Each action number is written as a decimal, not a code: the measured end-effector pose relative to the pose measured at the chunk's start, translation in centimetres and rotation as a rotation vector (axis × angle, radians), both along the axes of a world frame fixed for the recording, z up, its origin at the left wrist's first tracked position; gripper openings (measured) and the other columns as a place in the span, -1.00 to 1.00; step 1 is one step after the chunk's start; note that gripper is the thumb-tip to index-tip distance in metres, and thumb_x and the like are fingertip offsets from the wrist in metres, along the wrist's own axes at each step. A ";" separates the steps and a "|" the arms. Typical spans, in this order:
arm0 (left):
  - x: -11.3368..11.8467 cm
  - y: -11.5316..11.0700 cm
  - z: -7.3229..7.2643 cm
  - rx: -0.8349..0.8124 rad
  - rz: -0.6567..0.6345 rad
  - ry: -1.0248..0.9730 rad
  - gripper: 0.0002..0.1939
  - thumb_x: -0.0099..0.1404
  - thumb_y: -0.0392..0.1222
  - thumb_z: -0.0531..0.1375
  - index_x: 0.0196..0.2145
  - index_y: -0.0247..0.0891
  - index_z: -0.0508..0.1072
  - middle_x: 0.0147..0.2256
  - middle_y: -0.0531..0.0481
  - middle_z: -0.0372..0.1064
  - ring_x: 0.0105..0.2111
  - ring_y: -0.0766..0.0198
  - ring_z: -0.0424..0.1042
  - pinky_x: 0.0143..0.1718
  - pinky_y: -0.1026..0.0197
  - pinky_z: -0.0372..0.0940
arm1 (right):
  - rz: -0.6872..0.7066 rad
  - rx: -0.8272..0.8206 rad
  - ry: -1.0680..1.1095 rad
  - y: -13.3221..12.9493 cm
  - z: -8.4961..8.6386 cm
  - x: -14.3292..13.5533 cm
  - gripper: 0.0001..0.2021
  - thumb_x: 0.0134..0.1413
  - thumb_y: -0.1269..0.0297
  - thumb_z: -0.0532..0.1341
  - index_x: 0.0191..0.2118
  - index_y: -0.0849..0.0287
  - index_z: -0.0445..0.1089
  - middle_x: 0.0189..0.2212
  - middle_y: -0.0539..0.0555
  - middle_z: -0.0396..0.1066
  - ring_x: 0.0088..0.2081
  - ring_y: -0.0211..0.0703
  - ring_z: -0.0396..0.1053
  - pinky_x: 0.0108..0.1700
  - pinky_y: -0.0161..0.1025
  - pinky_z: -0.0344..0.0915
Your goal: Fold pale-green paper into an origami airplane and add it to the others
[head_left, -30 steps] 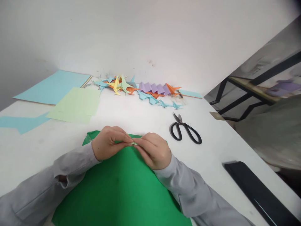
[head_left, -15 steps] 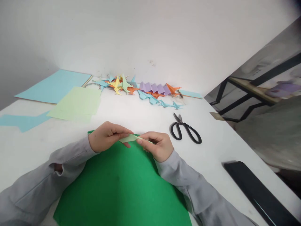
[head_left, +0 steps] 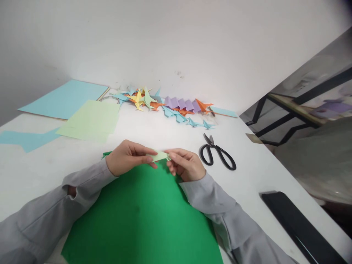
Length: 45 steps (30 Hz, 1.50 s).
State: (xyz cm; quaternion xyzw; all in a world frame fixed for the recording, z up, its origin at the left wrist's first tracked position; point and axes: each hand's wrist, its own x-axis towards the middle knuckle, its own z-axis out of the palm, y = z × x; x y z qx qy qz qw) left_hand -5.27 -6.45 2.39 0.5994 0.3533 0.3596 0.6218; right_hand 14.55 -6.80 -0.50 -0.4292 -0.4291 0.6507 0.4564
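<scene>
Paper (head_left: 33,140), blue and irregularly cut, well left of the green sheet (head_left: 143,220) on the white bench (head_left: 154,128), then a blue stack (head_left: 66,98) and overlapping light green sheets (head_left: 90,119) beyond the green sheet's far left corner. Over the far edge of the green sheet, a small folded light green piece (head_left: 159,156), pinched between thumb and fingers at its left end by the left hand (head_left: 132,157) and at its right by the right hand (head_left: 187,163), with colourful folded paper figures (head_left: 181,105) lying well beyond. Right of the green sheet, scissors (head_left: 211,145) with black handles and parted blades, then a long black object (head_left: 299,223) farther out.
</scene>
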 end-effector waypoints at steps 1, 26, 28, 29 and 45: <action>0.1 0.0 -0.1 -0.009 0.049 -0.010 -0.77 0.00 -0.28 0.27 -0.31 -0.37 0.50 -0.49 -0.05 0.51 -0.43 0.17 0.50 -0.24 0.11 0.39 | -0.074 0.048 0.007 0.1 -0.1 0.0 -0.62 -0.33 0.12 0.34 -0.31 0.22 0.40 -0.66 -0.04 0.38 -0.69 -0.34 0.29 -0.72 -0.43 0.18; 1.6 -1.2 -0.7 -0.032 0.186 -0.084 -0.81 -0.11 -0.35 0.31 -0.43 -0.33 0.52 -0.59 0.01 0.45 -0.53 0.25 0.45 -0.47 0.25 0.32 | -0.201 0.341 -0.118 -2.1 0.2 -1.9 -0.86 -0.30 0.39 0.36 -0.45 0.13 0.49 -0.60 -0.03 0.47 -0.59 -0.29 0.38 -0.53 -0.36 0.32; 1.7 -1.3 -0.6 -0.007 0.187 -0.064 -0.85 -0.08 -0.33 0.29 -0.44 -0.34 0.52 -0.58 -0.01 0.46 -0.53 0.24 0.45 -0.46 0.24 0.33 | -0.199 0.334 -0.094 -2.0 0.0 -1.9 -0.85 -0.32 0.40 0.37 -0.46 0.14 0.48 -0.61 -0.03 0.47 -0.57 -0.26 0.40 -0.52 -0.34 0.33; 1.7 -1.3 -0.6 0.001 0.185 -0.058 -0.86 -0.06 -0.33 0.29 -0.44 -0.33 0.52 -0.58 -0.02 0.46 -0.53 0.25 0.45 -0.46 0.24 0.33 | -0.193 0.334 -0.091 -2.0 -0.1 -1.9 -0.84 -0.32 0.40 0.37 -0.46 0.14 0.48 -0.62 -0.02 0.47 -0.57 -0.24 0.41 -0.51 -0.33 0.33; 2.2 -1.5 -0.4 0.008 0.206 -0.031 -0.95 -0.01 -0.31 0.26 -0.50 -0.33 0.51 -0.59 0.02 0.47 -0.54 0.28 0.46 -0.39 0.24 0.37 | -0.195 0.441 -0.332 -1.8 -1.2 -1.7 -0.88 -0.22 0.26 0.32 -0.45 0.15 0.47 -0.52 0.03 0.46 -0.57 -0.26 0.33 -0.53 -0.29 0.26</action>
